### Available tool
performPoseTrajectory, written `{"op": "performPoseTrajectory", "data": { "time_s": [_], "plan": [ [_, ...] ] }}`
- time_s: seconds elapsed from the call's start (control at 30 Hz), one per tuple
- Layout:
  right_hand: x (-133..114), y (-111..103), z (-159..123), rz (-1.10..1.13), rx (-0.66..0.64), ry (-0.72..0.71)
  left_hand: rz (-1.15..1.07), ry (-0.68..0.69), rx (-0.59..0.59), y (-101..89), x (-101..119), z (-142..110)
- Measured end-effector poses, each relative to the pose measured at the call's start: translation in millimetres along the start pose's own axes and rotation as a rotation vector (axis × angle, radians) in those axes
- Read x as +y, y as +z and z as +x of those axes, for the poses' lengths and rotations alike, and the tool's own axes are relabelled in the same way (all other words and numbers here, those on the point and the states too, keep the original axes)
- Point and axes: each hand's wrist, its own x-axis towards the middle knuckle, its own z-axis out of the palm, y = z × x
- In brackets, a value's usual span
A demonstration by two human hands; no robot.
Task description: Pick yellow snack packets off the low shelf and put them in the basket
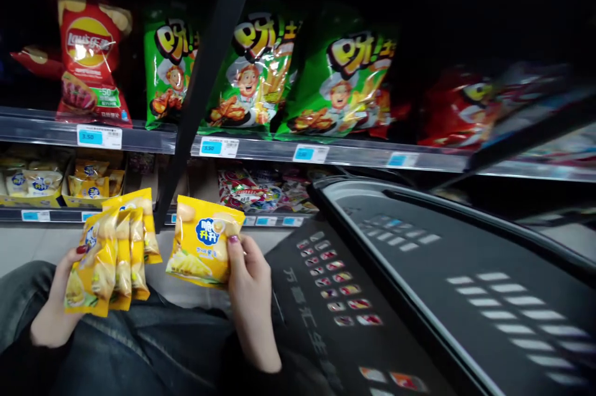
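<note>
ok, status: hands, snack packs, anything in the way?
Left hand gripping a fanned bunch of yellow packs. Right hand holding a single yellow pack. Black basket close by right hand, blocking neither.

Yellow packets (121,253) overlap, held up beside one lone packet (201,244) (slightly tilted).

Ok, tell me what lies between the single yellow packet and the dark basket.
The head view shows the right hand there, holding the single yellow packet, near the dark basket.
</note>
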Motion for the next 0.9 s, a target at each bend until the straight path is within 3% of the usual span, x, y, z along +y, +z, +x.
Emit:
{"op": "performPoseTrajectory", "data": {
  "time_s": [0.07,0.13,0.27,0.33,0.43,0.53,0.9],
  "plan": [
    [1,0,-1,-0.165,0.027,-0.042,-0.009,0.004,0.015,-5.5,-1,3],
    [0,3,-4,-0.295,0.032,-0.061,-0.028,-0.065,-0.083,-10.7,-3,5],
    [0,16,-13,-0.395,-0.017,-0.102,-0.079,-0.36,-0.569,-11.8,-9,-1],
    [2,23,-18,-0.375,-0.114,-0.114,-0.066,-0.464,-0.71,-8.4,-12,-6],
    [7,34,-23,-0.344,-0.249,-0.12,-0.019,-0.51,-0.698,-4.4,-16,-11],
    [10,39,-26,-0.32,-0.283,-0.12,0.0,-0.501,-0.642,-4.3,-16,-10],
    [12,23,-16,-0.247,-0.155,-0.059,-0.035,-0.477,-0.617,-15.4,-9,-3]
  ]
}}
